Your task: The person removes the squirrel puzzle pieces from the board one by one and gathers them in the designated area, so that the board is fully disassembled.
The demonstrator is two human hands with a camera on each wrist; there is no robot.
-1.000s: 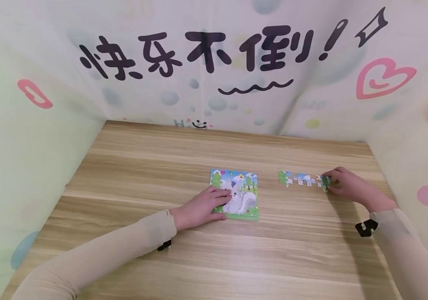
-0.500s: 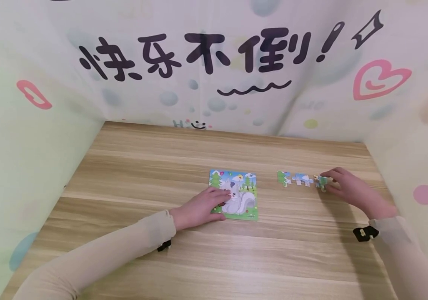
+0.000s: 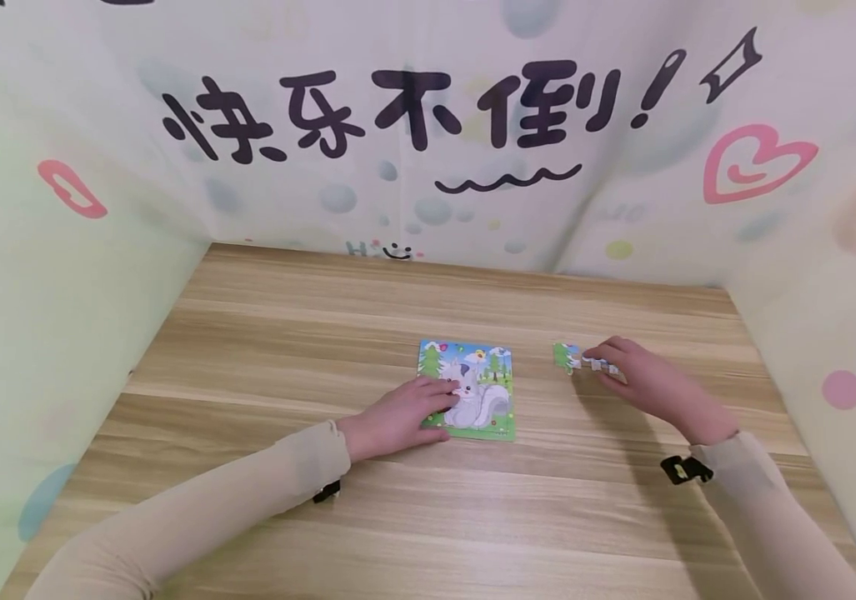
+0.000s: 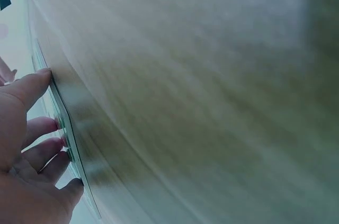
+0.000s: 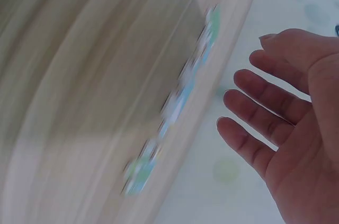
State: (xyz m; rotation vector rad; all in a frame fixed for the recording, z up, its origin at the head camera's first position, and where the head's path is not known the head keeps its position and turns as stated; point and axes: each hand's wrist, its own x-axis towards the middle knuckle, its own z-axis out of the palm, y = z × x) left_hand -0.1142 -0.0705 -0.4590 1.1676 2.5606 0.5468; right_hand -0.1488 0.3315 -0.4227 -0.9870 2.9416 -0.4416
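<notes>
A square squirrel jigsaw puzzle (image 3: 488,408) lies flat on the wooden table. My left hand (image 3: 401,417) rests on its left side, fingers over the squirrel and thumb by the lower edge. In the left wrist view, the fingers (image 4: 42,152) are spread along the puzzle's edge. To the right, a tree-printed puzzle piece (image 3: 566,356) lies at the left end of a short row. My right hand (image 3: 656,387) is over the rest of that row, its fingers relaxed and apart. Farther pieces, hidden by the hand in the head view, show on the table as a green-and-blue piece (image 5: 140,173).
The wooden table (image 3: 285,333) meets a printed cloth backdrop (image 3: 397,200) at the back, and cloth walls stand on both sides. A black wrist strap (image 3: 686,469) sits at the right cuff.
My right hand has left the tree piece at the row's right end and moved left over the middle pieces. The left hand has stayed on the puzzle.
</notes>
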